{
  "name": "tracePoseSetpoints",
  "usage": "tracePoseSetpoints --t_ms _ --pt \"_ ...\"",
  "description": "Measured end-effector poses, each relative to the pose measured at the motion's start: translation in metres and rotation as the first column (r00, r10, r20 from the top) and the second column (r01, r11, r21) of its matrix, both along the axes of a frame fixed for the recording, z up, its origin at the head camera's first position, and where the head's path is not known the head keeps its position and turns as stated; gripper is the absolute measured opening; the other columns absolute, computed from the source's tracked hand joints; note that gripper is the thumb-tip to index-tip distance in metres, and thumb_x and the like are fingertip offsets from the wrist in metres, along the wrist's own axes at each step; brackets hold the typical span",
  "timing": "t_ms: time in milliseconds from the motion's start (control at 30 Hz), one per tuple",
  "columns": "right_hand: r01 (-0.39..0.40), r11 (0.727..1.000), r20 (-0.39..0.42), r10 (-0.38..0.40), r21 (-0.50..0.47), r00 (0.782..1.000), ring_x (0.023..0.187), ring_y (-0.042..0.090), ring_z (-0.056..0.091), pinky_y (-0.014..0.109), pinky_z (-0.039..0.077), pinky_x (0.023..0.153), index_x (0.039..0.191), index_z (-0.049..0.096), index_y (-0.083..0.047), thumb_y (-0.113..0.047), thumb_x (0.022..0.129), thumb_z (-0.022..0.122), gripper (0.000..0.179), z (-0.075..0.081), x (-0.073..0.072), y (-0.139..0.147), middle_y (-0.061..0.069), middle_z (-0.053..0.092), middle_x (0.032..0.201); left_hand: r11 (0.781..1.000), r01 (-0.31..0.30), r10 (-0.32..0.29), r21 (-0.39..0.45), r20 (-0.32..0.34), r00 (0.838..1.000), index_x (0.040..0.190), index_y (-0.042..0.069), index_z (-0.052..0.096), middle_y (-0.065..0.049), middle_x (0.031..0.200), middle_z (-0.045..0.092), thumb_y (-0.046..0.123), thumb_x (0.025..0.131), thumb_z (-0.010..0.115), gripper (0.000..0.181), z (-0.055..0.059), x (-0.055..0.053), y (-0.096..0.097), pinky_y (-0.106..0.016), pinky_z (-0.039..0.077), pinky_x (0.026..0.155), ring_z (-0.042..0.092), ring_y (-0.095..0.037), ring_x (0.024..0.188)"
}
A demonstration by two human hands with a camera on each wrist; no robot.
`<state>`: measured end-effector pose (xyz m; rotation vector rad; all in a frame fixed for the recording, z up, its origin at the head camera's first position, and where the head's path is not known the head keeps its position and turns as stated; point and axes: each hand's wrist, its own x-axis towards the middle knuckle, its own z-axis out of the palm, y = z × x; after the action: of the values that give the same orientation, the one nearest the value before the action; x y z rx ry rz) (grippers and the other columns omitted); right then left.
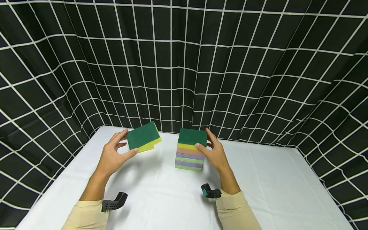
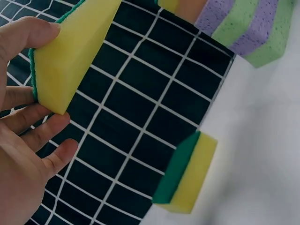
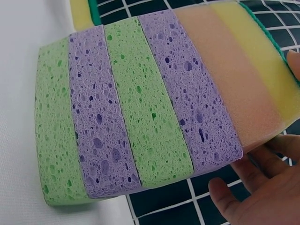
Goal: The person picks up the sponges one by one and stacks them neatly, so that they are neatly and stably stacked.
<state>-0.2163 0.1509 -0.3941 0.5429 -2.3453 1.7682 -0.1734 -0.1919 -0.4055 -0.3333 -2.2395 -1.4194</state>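
Note:
My left hand (image 1: 113, 158) pinches a yellow sponge with a dark green scouring face (image 1: 142, 135) between thumb and fingers, raised above the table. Its yellow side (image 2: 77, 51) faces the left wrist camera. Another green-and-yellow sponge (image 2: 187, 176) lies beyond it in that view, mostly hidden from the head view. To the right stands a stack of sponges: light green (image 3: 61, 126) and purple (image 3: 101, 126) layers alternate, then a peach one (image 3: 229, 79), with a green-faced yellow sponge (image 1: 192, 136) on top. My right hand (image 1: 215, 153) grips this top sponge, thumb in front and fingers behind.
A white cloth (image 1: 172, 195) covers the table. Black curtains with a white grid (image 1: 178, 64) hang behind and at both sides, close to the table's edges. Dark camera mounts sit on the left wrist (image 1: 115, 203) and right wrist (image 1: 211, 191).

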Motion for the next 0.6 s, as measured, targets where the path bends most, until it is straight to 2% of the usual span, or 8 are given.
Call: tracePoseSetpoints --t_ms 133,267,367,500,600 --pt "0.000 1.000 -0.004 0.000 0.002 1.000 0.129 0.038 0.038 0.056 0.031 0.103 0.149 0.027 0.005 -0.010 0.088 0.068 0.075 0.000 0.000 0.000 0.025 0.037 0.145 1.000 0.029 -0.029 0.002 0.006 1.000 0.143 0.000 0.043 -0.010 0.128 0.052 0.003 0.077 0.079 0.075 0.007 -0.004 0.004 -0.037 0.043 0.094 0.049 -0.021 0.114" --pt "0.001 1.000 -0.003 -0.001 -0.003 1.000 0.129 0.038 0.038 0.057 0.031 0.103 0.149 0.027 0.005 -0.010 0.088 0.068 0.075 -0.001 0.000 0.000 0.024 0.038 0.145 0.998 0.057 -0.057 -0.009 0.011 0.998 0.143 -0.001 0.042 -0.011 0.128 0.051 0.004 0.078 0.079 0.075 0.014 -0.007 0.011 -0.031 0.043 0.094 0.049 -0.024 0.116" --pt "0.000 1.000 0.000 0.000 -0.005 1.000 0.129 0.037 0.038 0.056 0.031 0.103 0.149 0.026 0.005 -0.010 0.088 0.069 0.076 -0.002 0.000 0.000 0.024 0.038 0.145 0.997 0.073 -0.073 -0.018 0.007 0.997 0.143 -0.001 0.043 -0.011 0.129 0.052 0.005 0.078 0.079 0.075 0.020 -0.009 0.015 -0.030 0.042 0.094 0.050 -0.024 0.116" --pt "-0.003 1.000 0.001 0.003 -0.012 1.000 0.129 0.037 0.038 0.054 0.031 0.103 0.149 0.026 0.004 -0.010 0.088 0.069 0.076 -0.001 -0.001 0.000 0.023 0.038 0.145 0.995 0.095 -0.095 -0.019 -0.006 0.995 0.142 -0.001 0.044 -0.011 0.127 0.052 0.005 0.077 0.080 0.074 0.026 -0.011 0.019 -0.039 0.042 0.095 0.050 -0.023 0.116" --pt "-0.002 1.000 0.000 0.002 -0.010 1.000 0.129 0.036 0.038 0.053 0.031 0.103 0.149 0.025 0.004 -0.010 0.088 0.069 0.077 -0.001 -0.001 0.000 0.023 0.038 0.146 0.993 0.113 -0.113 -0.020 -0.013 0.993 0.141 -0.001 0.045 -0.010 0.128 0.052 0.005 0.076 0.081 0.075 0.030 -0.013 0.022 -0.036 0.043 0.095 0.050 -0.022 0.116"
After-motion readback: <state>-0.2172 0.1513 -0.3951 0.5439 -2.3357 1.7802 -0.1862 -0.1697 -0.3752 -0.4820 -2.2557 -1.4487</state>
